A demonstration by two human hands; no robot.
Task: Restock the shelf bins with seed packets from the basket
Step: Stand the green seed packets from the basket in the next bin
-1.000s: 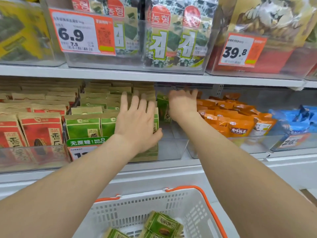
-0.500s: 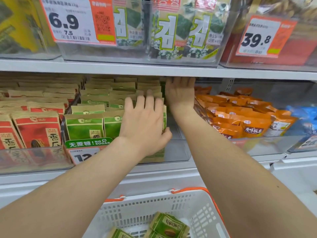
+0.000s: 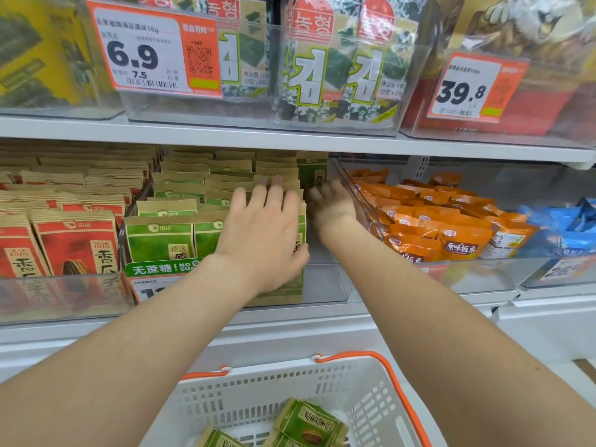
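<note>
Rows of green seed packets [image 3: 159, 240] stand in a clear shelf bin [image 3: 325, 282] on the middle shelf. My left hand [image 3: 264, 233] lies flat with straight fingers against the right-hand row of packets. My right hand [image 3: 333, 208], blurred by motion, reaches into the bin's empty right side, its fingers at an upright green packet [image 3: 312, 174] near the back. Below, a white basket [image 3: 290, 375] with orange handles holds a few more green packets [image 3: 311, 425].
Red seed packets [image 3: 74, 243] fill the bin to the left. To the right are orange snack bags [image 3: 451, 233], then blue bags [image 3: 567, 227]. The upper shelf edge [image 3: 290, 141] hangs low over the bins and carries seaweed packs with price tags.
My right hand has drawn back from deep under the upper shelf toward the front, away from the back packet. My left hand keeps pressing the green packets.
</note>
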